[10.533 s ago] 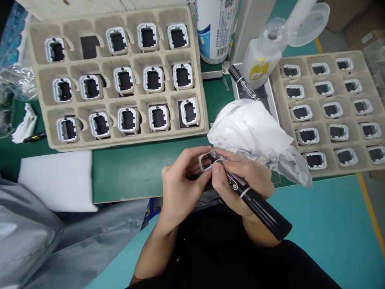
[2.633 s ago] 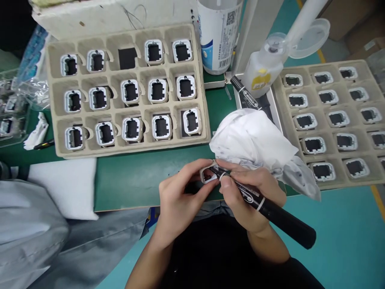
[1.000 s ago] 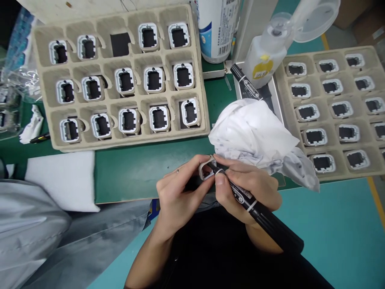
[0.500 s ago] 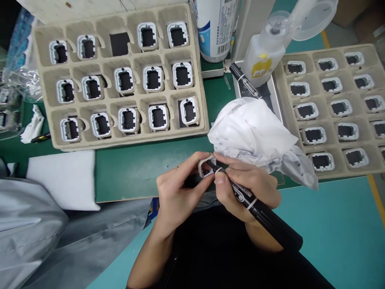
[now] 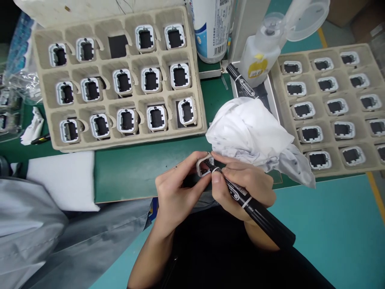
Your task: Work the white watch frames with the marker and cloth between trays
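Between the thumb and fingers of my left hand (image 5: 177, 188) is a small rounded-square watch-case-like frame (image 5: 199, 167), tilted so its hollow inside shows. My right hand (image 5: 243, 186) is closed round a thick black marker pen (image 5: 267, 222). The marker's tip reaches inside the frame; exactly where it touches is too small to tell. A fingertip of my right hand also rests by the frame's upper edge. Just beyond my right hand lies a crumpled white cloth (image 5: 249, 130).
A pulp tray (image 5: 129, 142) of similar frames lies at the back left, another tray (image 5: 284, 76) at the right. A second marker (image 5: 240, 80), a dispenser bottle (image 5: 255, 60) and a large bottle (image 5: 210, 36) stand or lie between them. A white pad (image 5: 61, 180) is at left, beside a person's grey sleeve (image 5: 27, 224).
The whole view has shifted slightly. Both hands keep their hold, with the marker tip still inside the frame; the marker's rear end has moved a little left and up.
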A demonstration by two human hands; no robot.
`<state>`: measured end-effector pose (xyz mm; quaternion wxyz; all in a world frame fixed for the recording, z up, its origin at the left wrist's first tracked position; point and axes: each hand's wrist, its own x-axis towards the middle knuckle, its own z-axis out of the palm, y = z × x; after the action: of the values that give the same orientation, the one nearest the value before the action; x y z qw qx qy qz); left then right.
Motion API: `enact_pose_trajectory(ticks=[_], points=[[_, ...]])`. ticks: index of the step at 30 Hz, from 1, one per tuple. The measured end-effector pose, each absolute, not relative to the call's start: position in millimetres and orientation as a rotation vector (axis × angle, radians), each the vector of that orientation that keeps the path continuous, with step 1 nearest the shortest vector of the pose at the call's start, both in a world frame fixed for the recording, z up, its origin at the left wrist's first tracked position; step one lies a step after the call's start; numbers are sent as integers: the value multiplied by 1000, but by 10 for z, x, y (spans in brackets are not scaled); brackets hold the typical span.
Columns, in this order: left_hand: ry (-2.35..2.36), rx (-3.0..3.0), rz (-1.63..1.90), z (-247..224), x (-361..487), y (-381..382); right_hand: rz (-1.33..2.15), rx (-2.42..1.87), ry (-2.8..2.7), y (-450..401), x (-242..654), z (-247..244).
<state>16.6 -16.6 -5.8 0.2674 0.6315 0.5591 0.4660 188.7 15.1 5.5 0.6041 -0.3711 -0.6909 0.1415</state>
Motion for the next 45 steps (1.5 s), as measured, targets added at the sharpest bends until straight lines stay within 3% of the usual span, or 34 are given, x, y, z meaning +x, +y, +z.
enact_pose_trajectory(ticks=[33,45], points=[[1551,1725,1219,-26,155,-171,447,-960,-1585,153,1938,48],[1316,1485,1248,-20,107,-107,467,-909,-1519,146,1951,33]])
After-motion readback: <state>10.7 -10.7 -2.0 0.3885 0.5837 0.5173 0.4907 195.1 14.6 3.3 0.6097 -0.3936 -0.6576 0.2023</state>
